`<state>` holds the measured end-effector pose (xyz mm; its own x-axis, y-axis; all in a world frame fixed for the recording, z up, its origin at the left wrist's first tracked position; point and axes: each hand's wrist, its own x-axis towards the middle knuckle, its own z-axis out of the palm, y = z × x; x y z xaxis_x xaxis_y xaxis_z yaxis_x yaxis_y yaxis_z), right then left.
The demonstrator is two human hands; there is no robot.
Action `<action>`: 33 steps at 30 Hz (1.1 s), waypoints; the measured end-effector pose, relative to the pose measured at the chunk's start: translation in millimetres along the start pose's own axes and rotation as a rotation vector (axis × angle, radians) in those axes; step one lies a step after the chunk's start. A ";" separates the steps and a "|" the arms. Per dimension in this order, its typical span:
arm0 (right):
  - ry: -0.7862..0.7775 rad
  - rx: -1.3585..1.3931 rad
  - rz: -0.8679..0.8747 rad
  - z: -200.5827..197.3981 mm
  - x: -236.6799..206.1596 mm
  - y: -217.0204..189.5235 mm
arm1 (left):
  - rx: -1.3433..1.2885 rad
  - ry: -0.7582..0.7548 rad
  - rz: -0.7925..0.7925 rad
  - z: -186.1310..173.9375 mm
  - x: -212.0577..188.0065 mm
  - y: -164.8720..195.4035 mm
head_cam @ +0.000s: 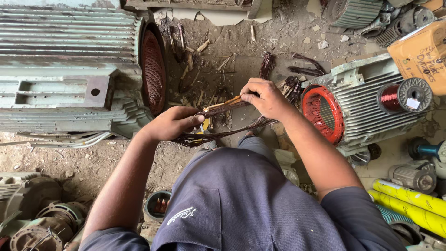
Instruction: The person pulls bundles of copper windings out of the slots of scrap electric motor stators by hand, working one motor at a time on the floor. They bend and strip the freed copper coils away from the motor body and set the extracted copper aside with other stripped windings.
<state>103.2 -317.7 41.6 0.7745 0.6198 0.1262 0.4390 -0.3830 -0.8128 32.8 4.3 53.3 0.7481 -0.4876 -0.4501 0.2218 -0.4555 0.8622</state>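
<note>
My left hand (173,122) grips one end of a dark bundle of old copper winding wire (223,135) that loops down toward my lap. My right hand (265,97) pinches the other part of the bundle, where a strip of yellowish insulation paper (224,105) wraps the strands. Both hands are held over the dirt floor, between a large green motor housing (69,65) on the left and a smaller stator (357,107) with a red-painted bore on the right.
A spool of copper wire (399,96) rests on the smaller stator. Wood chips and wire scraps (204,60) litter the ground ahead. Yellow rolls (409,204) lie at the lower right, a yellow container (420,51) at the upper right, small motor parts (42,218) at the lower left.
</note>
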 end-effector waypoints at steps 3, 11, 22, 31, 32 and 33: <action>0.015 -0.026 -0.017 -1.7 1.7 -9.8 | 0.048 -0.012 0.028 -2.0 -1.5 5.7; 0.032 -0.274 -0.308 -0.4 13.0 -56.0 | -0.005 -0.047 0.030 -6.8 1.3 15.2; 0.012 -0.145 -0.255 12.5 26.4 -50.4 | 0.001 -0.056 0.065 -13.7 8.5 4.3; 0.074 -0.374 -0.337 5.0 26.8 -73.9 | 0.085 -0.047 0.129 -21.4 7.1 13.5; 0.092 -0.388 -0.341 5.1 26.7 -75.6 | 0.093 -0.041 0.123 -21.9 6.9 15.6; 0.112 -0.402 -0.347 5.2 26.9 -76.3 | 0.103 -0.035 0.117 -22.9 6.8 17.7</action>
<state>88.2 -268.2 104.0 0.5874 0.6883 0.4258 0.8001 -0.4145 -0.4337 56.1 10.1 70.8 0.7422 -0.5669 -0.3575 0.0682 -0.4669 0.8817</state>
